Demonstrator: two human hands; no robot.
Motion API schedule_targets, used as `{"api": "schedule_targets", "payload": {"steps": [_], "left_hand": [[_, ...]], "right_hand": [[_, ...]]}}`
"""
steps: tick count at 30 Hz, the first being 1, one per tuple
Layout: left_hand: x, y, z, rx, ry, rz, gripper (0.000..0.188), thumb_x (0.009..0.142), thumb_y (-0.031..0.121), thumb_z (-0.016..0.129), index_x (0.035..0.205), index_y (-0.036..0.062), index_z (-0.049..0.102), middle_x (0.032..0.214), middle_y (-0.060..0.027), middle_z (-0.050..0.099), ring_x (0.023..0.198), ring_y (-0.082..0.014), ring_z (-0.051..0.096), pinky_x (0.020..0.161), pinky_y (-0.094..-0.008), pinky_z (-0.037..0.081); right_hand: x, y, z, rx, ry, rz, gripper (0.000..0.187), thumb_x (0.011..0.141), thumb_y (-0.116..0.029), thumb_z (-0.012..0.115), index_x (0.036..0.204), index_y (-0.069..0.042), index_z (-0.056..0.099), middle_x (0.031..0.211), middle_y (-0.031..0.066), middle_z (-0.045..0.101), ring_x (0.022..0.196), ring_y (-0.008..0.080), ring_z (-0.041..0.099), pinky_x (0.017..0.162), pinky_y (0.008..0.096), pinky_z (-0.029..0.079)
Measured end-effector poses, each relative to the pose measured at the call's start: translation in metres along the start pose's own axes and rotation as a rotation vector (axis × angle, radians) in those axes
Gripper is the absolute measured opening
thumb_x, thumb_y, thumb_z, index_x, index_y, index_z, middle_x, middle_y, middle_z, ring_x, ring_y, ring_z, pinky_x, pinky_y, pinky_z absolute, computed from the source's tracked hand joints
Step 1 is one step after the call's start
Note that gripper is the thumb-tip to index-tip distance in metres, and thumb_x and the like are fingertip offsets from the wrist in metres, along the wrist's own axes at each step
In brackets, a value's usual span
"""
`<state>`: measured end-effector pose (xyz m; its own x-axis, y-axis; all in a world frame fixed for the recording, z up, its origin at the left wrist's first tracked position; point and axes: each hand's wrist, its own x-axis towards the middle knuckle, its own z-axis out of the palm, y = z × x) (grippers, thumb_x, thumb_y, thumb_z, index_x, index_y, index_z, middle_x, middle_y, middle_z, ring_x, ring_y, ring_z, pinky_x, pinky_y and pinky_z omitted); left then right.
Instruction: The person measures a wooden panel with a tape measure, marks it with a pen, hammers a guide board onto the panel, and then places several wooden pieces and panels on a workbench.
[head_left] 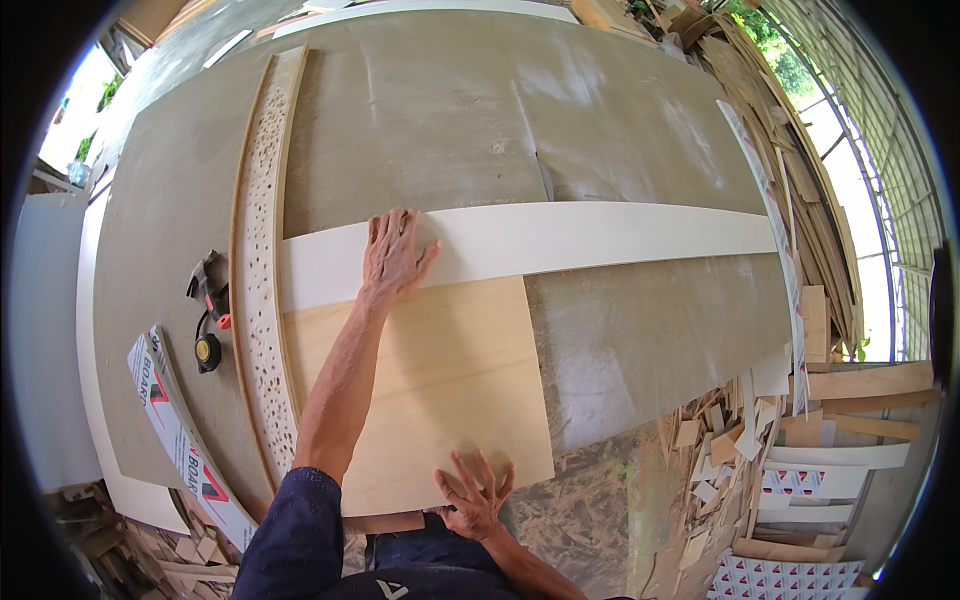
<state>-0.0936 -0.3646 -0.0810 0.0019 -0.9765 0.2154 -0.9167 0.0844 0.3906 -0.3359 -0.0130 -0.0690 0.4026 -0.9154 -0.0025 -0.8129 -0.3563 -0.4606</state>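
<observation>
A long white board strip (pixel 600 238) lies across the grey tabletop (pixel 430 110). Against its near edge sits a pale plywood panel (pixel 450 370), which overhangs the tabletop's near side. My left hand (pixel 395 255) lies with its fingers stretched out on the white strip, close to the seam with the plywood. Near the panel's closest edge, my right hand (pixel 475 497) rests with fingers spread on the wood. The left ends of both pieces meet a long straight bar (pixel 265 190) with a speckled, hole-marked top.
Left of the bar lie a black-and-yellow tape measure (pixel 207 350), a black-and-red tool (pixel 208 290) and a printed strip (pixel 190 440). A thin dark upright piece (pixel 545 175) stands behind the white strip. Wood offcuts (pixel 715 450) cover the floor at right, with stacked boards (pixel 790 170) beyond.
</observation>
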Motion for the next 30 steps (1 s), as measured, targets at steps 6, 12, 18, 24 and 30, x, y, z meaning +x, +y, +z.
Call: {"api": "schedule_targets", "payload": {"steps": [6, 12, 18, 24, 30], "left_hand": [[0.006, 0.001, 0.000, 0.012, 0.004, -0.009, 0.066, 0.094, 0.044, 0.058, 0.138, -0.0036, 0.048, 0.131, -0.0170, 0.049, 0.128, -0.0319, 0.043, 0.115, -0.0456, 0.028], [0.015, -0.008, 0.005, 0.035, -0.004, -0.003, 0.064, 0.093, 0.043, 0.059, 0.140, 0.0024, 0.047, 0.134, -0.0188, 0.047, 0.128, -0.0359, 0.042, 0.113, -0.0470, 0.032], [0.022, -0.010, 0.006, 0.032, 0.080, 0.046, 0.066, 0.093, 0.043, 0.059, 0.138, -0.0032, 0.048, 0.132, -0.0193, 0.049, 0.127, -0.0339, 0.043, 0.114, -0.0462, 0.029], [0.028, -0.010, 0.004, 0.018, 0.035, 0.021, 0.065, 0.093, 0.042, 0.059, 0.139, -0.0014, 0.048, 0.131, -0.0190, 0.049, 0.125, -0.0347, 0.042, 0.113, -0.0458, 0.030], [0.032, -0.018, 0.008, 0.048, 0.017, 0.003, 0.065, 0.093, 0.043, 0.058, 0.141, 0.0013, 0.047, 0.135, -0.0182, 0.047, 0.127, -0.0377, 0.041, 0.111, -0.0468, 0.033]], "right_hand": [[0.006, 0.001, 0.001, 0.071, 0.002, 0.018, 0.071, 0.065, -0.047, 0.082, 0.133, -0.036, 0.064, 0.156, -0.0041, 0.044, 0.148, 0.0298, 0.030, 0.115, 0.0685, -0.002], [0.016, 0.000, 0.001, 0.005, -0.003, 0.007, 0.066, 0.065, -0.056, 0.080, 0.126, -0.034, 0.069, 0.154, -0.0017, 0.047, 0.147, 0.0327, 0.031, 0.114, 0.0703, -0.001], [0.023, 0.000, 0.000, 0.052, -0.001, 0.030, 0.065, 0.068, -0.057, 0.078, 0.128, -0.034, 0.068, 0.155, -0.0017, 0.046, 0.147, 0.0332, 0.030, 0.114, 0.0708, -0.002], [0.027, 0.004, 0.003, 0.108, 0.011, 0.024, 0.074, 0.070, -0.055, 0.078, 0.139, -0.035, 0.059, 0.160, -0.0035, 0.037, 0.150, 0.0335, 0.024, 0.112, 0.0727, -0.007], [0.036, 0.000, -0.001, 0.142, -0.018, 0.025, 0.074, 0.069, -0.055, 0.078, 0.138, -0.035, 0.059, 0.161, -0.0038, 0.036, 0.151, 0.0333, 0.024, 0.112, 0.0727, -0.007]]}}
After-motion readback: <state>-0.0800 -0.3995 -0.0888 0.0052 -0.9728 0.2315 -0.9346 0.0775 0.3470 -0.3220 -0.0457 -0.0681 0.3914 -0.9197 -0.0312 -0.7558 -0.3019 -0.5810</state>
